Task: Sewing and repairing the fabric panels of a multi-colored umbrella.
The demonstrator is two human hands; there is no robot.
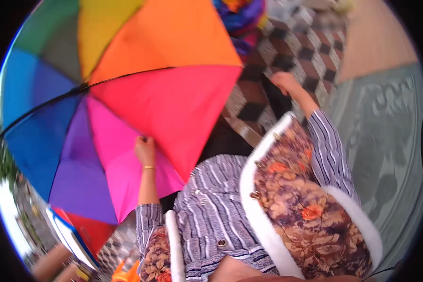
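A wide rainbow umbrella (169, 98) is spread open across the left half of the view, its dark hub (83, 87) at the upper left. My left hand (145, 151) is closed in front of its pink panel, around a small dark end that looks like part of the umbrella. To the right of the umbrella, my right hand (283, 82) is raised over the floor with its fingers drawn together. A dark shape lies beside those fingers; blur hides whether they hold it.
A bunched multicoloured cloth (242, 21) lies beyond the umbrella on the cube-patterned floor (310, 51). A grey-green surface (385, 136) rises at the right. Another person's arm (54, 261) shows at the lower left, near a blue-and-white edged object (70, 235) and something orange (125, 272).
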